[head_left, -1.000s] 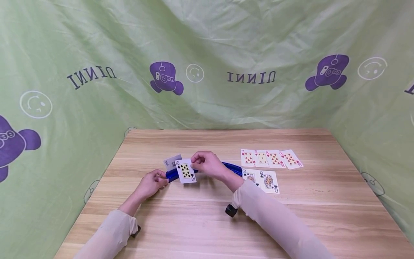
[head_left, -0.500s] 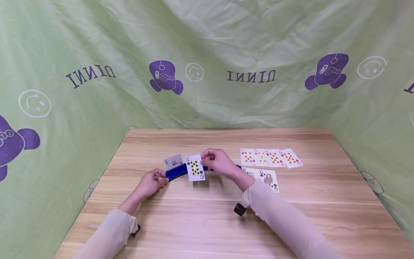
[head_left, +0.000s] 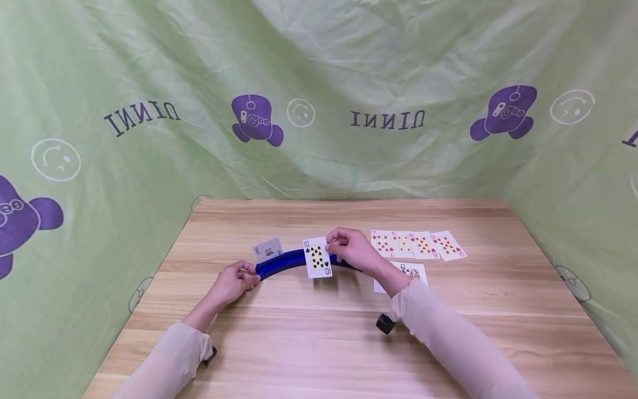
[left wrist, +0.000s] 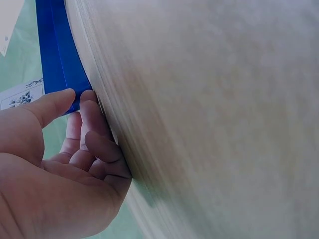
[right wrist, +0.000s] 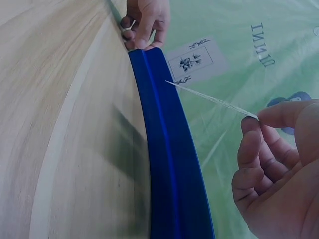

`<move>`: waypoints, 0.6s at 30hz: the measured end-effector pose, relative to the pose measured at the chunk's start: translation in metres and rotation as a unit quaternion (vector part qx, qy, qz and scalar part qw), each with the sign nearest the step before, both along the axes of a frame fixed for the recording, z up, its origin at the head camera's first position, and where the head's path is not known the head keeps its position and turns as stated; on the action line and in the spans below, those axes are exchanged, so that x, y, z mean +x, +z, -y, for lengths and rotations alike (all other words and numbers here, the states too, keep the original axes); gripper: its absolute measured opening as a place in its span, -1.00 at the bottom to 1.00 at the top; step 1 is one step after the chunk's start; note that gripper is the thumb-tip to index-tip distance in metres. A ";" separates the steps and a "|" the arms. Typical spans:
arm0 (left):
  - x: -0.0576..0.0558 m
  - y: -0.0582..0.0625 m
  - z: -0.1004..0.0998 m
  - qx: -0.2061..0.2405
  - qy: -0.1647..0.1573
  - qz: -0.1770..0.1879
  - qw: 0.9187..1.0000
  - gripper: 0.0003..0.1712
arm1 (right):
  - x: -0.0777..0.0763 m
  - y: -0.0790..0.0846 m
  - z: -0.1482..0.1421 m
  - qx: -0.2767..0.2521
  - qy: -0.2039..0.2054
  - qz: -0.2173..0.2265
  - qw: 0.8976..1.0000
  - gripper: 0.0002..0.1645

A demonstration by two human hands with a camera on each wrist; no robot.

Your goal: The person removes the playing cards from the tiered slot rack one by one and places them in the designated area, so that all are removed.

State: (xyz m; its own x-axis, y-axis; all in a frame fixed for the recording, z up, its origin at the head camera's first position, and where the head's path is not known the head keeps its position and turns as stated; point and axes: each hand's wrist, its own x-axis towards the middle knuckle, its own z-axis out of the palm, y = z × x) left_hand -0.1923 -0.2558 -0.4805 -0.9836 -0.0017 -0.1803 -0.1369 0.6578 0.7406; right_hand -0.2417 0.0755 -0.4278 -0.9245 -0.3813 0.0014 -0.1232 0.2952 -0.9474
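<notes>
My left hand (head_left: 235, 285) pinches the left end of a curved blue card holder (head_left: 279, 264) between thumb and fingers, as the left wrist view shows close up. A pale card with a dark figure (head_left: 269, 250) stands upright in the holder near that end. Between thumb and fingertips, my right hand (head_left: 355, 250) pinches the ten of spades (head_left: 317, 258) by its right edge. That card is face toward the head camera, in front of the holder's middle. Seen edge-on in the right wrist view, the ten (right wrist: 212, 98) is above the holder's groove.
To the right, a row of red cards (head_left: 382, 244) lies face up on the wooden table (head_left: 309, 338). Below it lies a queen (head_left: 411, 274), partly covered by the right forearm along with another card. Green printed cloth (head_left: 319, 155) hangs around the table's back and sides.
My right hand has carried the ten of spades rightward along the holder, away from the standing card. My left hand keeps its grip on the holder's end.
</notes>
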 end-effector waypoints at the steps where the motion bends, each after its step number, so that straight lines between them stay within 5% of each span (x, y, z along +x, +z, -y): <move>1: 0.000 0.000 0.000 -0.002 0.000 -0.001 1.000 -0.77 | 0.000 0.000 -0.002 0.001 -0.001 -0.001 1.000 -0.78; 18: -0.001 -0.002 0.002 0.005 -0.003 0.006 1.000 -0.77 | 0.002 -0.002 -0.042 0.019 -0.028 0.002 0.999 -0.77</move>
State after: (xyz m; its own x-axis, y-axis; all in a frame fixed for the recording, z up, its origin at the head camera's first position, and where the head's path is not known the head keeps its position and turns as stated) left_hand -0.1934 -0.2577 -0.4828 -0.9815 0.0057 -0.1913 -0.1416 0.6508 0.7459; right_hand -0.2401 0.1172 -0.4298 -0.9444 -0.3285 -0.0149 -0.1025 0.3369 -0.9360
